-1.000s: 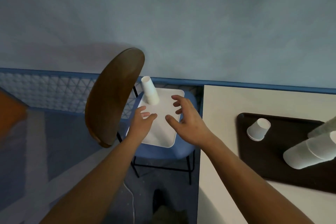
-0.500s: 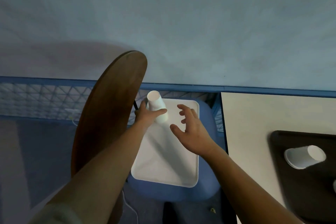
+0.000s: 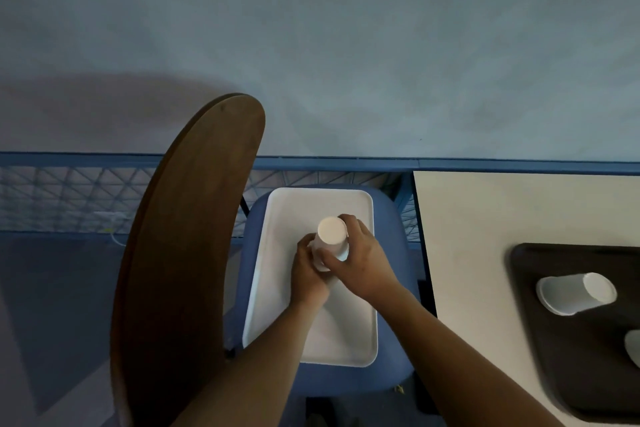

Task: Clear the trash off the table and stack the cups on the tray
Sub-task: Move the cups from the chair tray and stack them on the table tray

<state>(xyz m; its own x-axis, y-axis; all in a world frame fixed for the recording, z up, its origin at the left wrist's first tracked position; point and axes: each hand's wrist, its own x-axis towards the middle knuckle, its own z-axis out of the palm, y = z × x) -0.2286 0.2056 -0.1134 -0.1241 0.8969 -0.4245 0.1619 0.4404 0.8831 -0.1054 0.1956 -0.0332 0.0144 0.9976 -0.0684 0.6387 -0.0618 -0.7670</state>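
From my feed, the lower part of the white cup stack [image 3: 330, 242] is covered by my left hand [image 3: 309, 276] and right hand [image 3: 363, 262], so I cannot count the cups or see whether the stack touches the white tray [image 3: 294, 208]. The black tray [image 3: 561, 340] runs off the right and bottom edges. A second pale cup [image 3: 633, 347] there is cut by the right edge. The tipped cup [image 3: 576, 293] is motion-blurred. The chair back [image 3: 180, 270] hides the floor behind it.
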